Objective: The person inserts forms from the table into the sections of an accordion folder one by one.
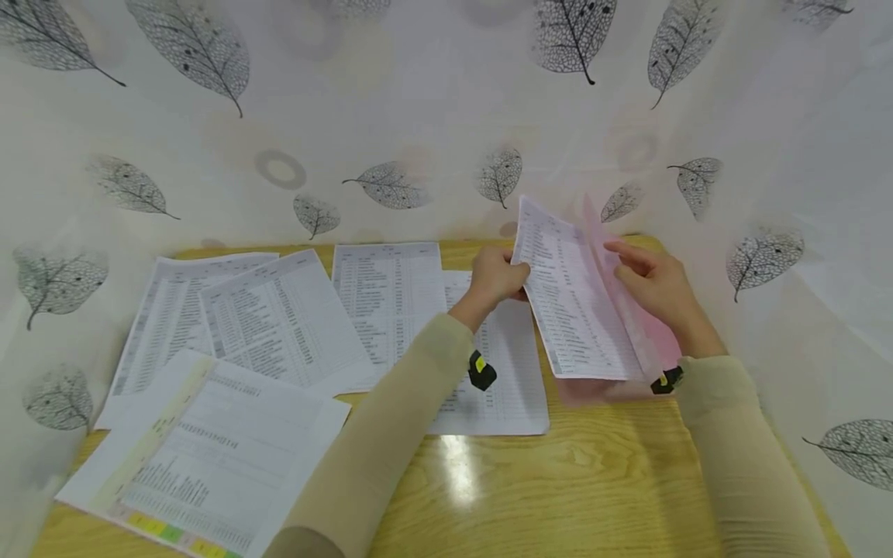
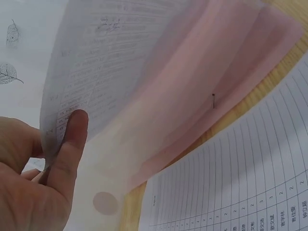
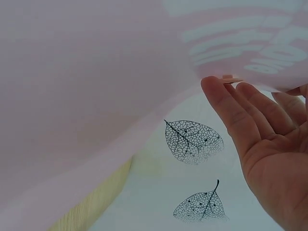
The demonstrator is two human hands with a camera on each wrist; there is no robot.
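My left hand (image 1: 497, 277) pinches the left edge of a printed sheet (image 1: 572, 298), held up and tilted. In the left wrist view, thumb and fingers (image 2: 72, 139) lie on either side of the paper's edge. A translucent pink plastic folder (image 1: 661, 335) lies behind and under that sheet, its cover raised. My right hand (image 1: 659, 288) is at the raised cover on the right. The right wrist view shows its fingers (image 3: 236, 118) fairly straight, with the tips touching the cover's edge beside a small button-like piece (image 3: 231, 79).
Several printed sheets (image 1: 286, 322) overlap across the left and middle of the wooden table (image 1: 558, 473). One page with colored tabs (image 1: 223, 457) lies at front left. A pale leaf-patterned curtain (image 1: 432, 93) hangs close behind the table and along its sides.
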